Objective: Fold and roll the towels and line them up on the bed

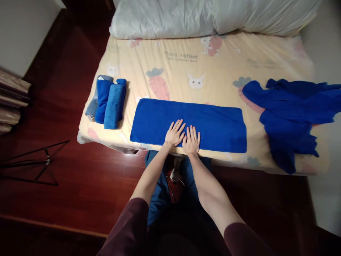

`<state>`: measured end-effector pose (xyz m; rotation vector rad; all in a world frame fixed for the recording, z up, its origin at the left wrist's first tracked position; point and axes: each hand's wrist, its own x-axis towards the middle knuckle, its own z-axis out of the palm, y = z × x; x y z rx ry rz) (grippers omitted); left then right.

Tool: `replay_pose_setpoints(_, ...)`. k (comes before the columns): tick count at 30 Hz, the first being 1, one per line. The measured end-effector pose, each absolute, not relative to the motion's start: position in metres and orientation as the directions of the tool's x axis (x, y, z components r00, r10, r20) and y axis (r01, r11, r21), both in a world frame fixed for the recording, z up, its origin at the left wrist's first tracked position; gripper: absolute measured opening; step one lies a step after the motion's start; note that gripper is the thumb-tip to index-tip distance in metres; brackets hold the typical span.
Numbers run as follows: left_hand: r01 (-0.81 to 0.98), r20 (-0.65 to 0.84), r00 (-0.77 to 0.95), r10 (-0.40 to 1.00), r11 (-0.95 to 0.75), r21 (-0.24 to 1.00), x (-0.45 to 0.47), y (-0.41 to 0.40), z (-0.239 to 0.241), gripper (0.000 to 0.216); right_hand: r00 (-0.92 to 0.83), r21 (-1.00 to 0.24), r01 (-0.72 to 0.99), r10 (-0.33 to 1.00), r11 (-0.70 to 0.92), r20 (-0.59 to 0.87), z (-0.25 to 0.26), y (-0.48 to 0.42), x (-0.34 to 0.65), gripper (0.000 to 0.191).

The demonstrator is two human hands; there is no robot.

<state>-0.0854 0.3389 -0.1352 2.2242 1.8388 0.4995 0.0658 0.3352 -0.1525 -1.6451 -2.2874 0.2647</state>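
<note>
Towel (213, 124) — left hand (175, 134), right hand (191, 141) flat on it, fingers spread.

Light falls from above onto the bed (218, 67), bright and even across the sheet, while the floor (80, 177) near and left sinks into deep shadow. The flat blue towel (213, 124) is so saturated its texture vanishes. The wide lens bows the bed's edges; the far right corner looks washed and soft.

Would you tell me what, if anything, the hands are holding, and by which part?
Nothing is held: the left hand and right hand lie flat, fingers spread, on the blue towel.
</note>
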Motion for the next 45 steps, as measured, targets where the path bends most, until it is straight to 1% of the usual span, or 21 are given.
replay_pose_setpoints(3, 0.912, 0.139, 0.107, 0.985, -0.152, 0.38, -0.108, 0.333, -0.135, 0.062, -0.293, -0.316, 0.892, 0.946, 0.323, 0.141, -0.152, 0.335, 0.065, 0.061)
replay_pose_setpoints(8, 0.918, 0.134, -0.043, 0.99, -0.013, 0.396, -0.161, 0.321, -0.132, 0.063, -0.304, -0.309, 0.893, 0.945, 0.326, 0.118, -0.152, 0.335, 0.066, 0.061)
replay_pose_setpoints(15, 0.913, 0.107, -0.238, 0.965, 0.184, 0.365, -0.248, 0.294, -0.124, 0.064, -0.302, -0.323, 0.889, 0.946, 0.325, 0.118, -0.152, 0.335, 0.067, 0.061)
replay_pose_setpoints(19, 0.898, 0.083, -0.307, 0.948, 0.26, 0.355, -0.285, 0.283, -0.124, 0.065, -0.303, -0.328, 0.887, 0.946, 0.324, 0.116, -0.15, 0.336, 0.067, 0.061)
replay_pose_setpoints(24, 0.897, 0.064, -0.333, 0.941, 0.295, 0.328, -0.295, 0.281, -0.124, 0.066, -0.302, -0.33, 0.887, 0.946, 0.323, 0.114, -0.148, 0.337, 0.067, 0.06)
replay_pose_setpoints(28, 0.887, 0.094, -0.38, 0.92, 0.333, 0.319, -0.268, 0.287, -0.115, 0.067, -0.303, -0.358, 0.878, 0.948, 0.319, 0.102, -0.146, 0.338, 0.067, 0.061)
replay_pose_setpoints(30, 0.907, 0.108, -0.329, 0.938, 0.282, 0.311, -0.235, 0.296, -0.111, 0.066, -0.3, -0.37, 0.874, 0.949, 0.316, 0.103, -0.145, 0.338, 0.067, 0.061)
replay_pose_setpoints(34, 0.943, 0.051, 0.01, 0.999, -0.026, 0.331, -0.129, 0.335, -0.109, 0.063, -0.295, -0.388, 0.867, 0.95, 0.312, 0.104, -0.151, 0.339, 0.07, 0.062)
replay_pose_setpoints(37, 0.905, 0.002, 0.273, 0.962, -0.258, 0.337, -0.044, 0.373, -0.112, 0.062, -0.309, -0.386, 0.874, 0.95, 0.296, 0.03, -0.162, 0.343, 0.072, 0.061)
replay_pose_setpoints(39, 0.874, 0.001, 0.392, 0.92, -0.373, 0.311, -0.003, 0.395, -0.115, 0.061, -0.306, -0.37, 0.886, 0.952, 0.28, -0.012, -0.171, 0.346, 0.074, 0.059)
replay_pose_setpoints(41, 0.87, -0.019, 0.425, 0.905, -0.403, 0.284, 0.019, 0.411, -0.12, 0.06, -0.294, -0.354, 0.894, 0.956, 0.274, -0.004, -0.178, 0.346, 0.075, 0.058)
replay_pose_setpoints(45, 0.93, -0.031, 0.293, 0.956, -0.277, 0.244, 0.002, 0.433, -0.131, 0.06, -0.27, -0.372, 0.887, 0.961, 0.272, 0.059, -0.18, 0.341, 0.074, 0.054)
